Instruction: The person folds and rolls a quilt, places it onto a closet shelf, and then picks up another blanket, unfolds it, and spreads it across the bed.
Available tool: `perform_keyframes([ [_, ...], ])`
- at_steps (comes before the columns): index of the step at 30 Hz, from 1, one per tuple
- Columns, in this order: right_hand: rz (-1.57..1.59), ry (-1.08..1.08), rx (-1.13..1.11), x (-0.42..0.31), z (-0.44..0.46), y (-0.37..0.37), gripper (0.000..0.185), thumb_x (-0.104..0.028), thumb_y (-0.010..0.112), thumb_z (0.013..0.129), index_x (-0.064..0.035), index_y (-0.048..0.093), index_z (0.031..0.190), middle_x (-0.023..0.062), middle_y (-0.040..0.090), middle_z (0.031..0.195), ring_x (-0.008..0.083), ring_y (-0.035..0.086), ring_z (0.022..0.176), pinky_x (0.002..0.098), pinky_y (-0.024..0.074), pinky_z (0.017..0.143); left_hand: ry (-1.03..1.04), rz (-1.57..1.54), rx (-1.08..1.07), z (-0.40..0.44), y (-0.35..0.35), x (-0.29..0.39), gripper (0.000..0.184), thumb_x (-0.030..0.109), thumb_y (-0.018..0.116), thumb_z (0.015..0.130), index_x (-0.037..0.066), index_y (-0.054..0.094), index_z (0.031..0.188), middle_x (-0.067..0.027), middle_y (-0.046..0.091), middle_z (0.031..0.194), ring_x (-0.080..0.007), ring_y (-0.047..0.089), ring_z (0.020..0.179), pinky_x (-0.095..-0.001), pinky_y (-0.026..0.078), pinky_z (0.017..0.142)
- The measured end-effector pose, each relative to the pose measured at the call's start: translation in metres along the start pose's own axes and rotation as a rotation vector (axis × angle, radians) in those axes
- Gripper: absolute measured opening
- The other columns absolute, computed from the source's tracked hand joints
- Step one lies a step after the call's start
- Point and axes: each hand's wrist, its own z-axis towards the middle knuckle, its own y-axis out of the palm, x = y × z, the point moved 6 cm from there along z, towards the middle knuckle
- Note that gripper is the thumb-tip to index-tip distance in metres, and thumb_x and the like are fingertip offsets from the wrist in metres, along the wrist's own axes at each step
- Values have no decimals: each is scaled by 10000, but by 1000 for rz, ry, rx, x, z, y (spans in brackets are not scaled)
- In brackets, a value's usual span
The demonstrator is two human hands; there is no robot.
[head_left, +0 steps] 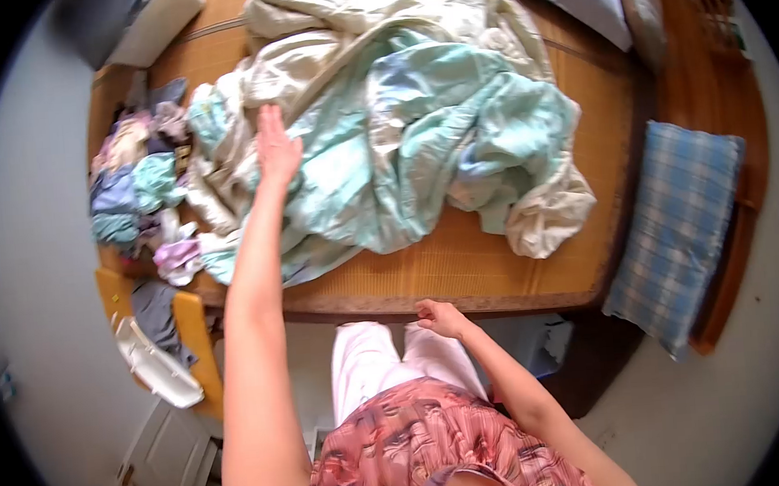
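A crumpled quilt (340, 179), pale green on one face and cream on the other, lies in loose folds across the bed. My left hand (277, 147) is stretched out over its left part, fingers straight, against or just above the fabric; contact is hard to tell. Nothing is held in that hand. My right hand (442, 318) hangs by the front edge of the bed, apart from the quilt, its fingers loosely bent and slightly apart with nothing visible in them.
A heap of clothes (137, 184) sits along the bed's left side. Bamboo matting (473, 269) covers the bed. A blue checked pillow (677, 223) lies to the right. At lower left stands a yellow chair (200, 346) with a grey cloth and a white plastic piece (156, 366).
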Motion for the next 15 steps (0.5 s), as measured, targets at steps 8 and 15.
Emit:
perform_keyframes([
  [8,503,-196,481,-68,-22,-130,394,-192,643,825,-46,529,1172,91,624,1046,157,597,950,292,467,851,-130,-462,-583,-68,-14,117,481,145,571,774,99,491,1246,-189,598,1079,-331,605,925,-394,479,839],
  [15,663,-142,952,-118,9,-185,783,-126,714,652,61,292,1285,220,464,1217,271,488,1106,333,398,948,283,-606,-1101,-305,-153,198,564,-29,484,696,209,547,1203,-127,630,1018,-310,618,858,-353,497,775],
])
